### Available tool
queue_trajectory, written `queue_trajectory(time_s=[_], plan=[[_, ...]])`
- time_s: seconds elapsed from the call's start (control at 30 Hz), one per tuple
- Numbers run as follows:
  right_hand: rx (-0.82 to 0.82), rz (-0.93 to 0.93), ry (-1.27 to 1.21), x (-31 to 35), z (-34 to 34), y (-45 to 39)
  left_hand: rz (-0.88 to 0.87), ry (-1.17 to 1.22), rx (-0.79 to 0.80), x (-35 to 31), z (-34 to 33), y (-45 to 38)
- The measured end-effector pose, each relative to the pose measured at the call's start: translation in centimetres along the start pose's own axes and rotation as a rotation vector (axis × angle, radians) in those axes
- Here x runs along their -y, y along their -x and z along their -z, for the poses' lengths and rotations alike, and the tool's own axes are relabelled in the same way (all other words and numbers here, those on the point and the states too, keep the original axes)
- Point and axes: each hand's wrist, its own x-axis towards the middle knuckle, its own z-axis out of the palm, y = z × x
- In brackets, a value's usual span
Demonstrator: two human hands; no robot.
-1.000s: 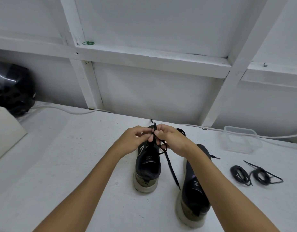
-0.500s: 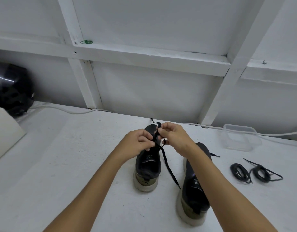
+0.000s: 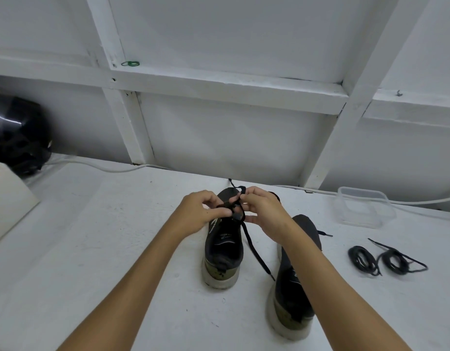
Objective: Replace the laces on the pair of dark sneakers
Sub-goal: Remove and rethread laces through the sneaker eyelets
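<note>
Two dark sneakers with pale soles stand on the white table, heels toward me. Over the left sneaker (image 3: 224,252), my left hand (image 3: 198,214) and my right hand (image 3: 263,211) both pinch its black lace (image 3: 254,249) at the tongue. One loose end of that lace trails down between the shoes. The right sneaker (image 3: 292,295) is partly hidden under my right forearm. Two coiled black laces (image 3: 382,259) lie on the table to the right.
A clear plastic container (image 3: 363,211) sits at the back right, near a white cable (image 3: 421,200) along the wall. A black helmet-like object (image 3: 18,135) and a pale box (image 3: 6,201) are at the far left. White wall framing rises behind the table.
My two hands have drawn slightly apart above the left sneaker, working the lace into a small loop at the tongue. The shoes and spare laces have not moved.
</note>
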Motion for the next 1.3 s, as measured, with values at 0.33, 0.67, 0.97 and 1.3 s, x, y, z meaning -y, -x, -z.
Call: queue_trajectory(time_s=[0.33,0.67,0.97,1.3], plan=[[-0.026,-0.107,-0.004,-1.2,0.9,0.2,0.236,0.636,-0.432,0.7,3.1,-0.6],[-0.189,-0.369,0.412,-2.0,3.1,0.2,0.069,-0.444,-0.505,4.3,3.4,0.7],[-0.279,-0.184,1.055,-2.7,4.1,0.9,0.384,-0.693,0.051,6.7,4.3,1.8],[0.043,-0.022,0.864,-2.4,1.4,0.5,-0.016,-0.193,0.136,1.9,-0.4,1.4]])
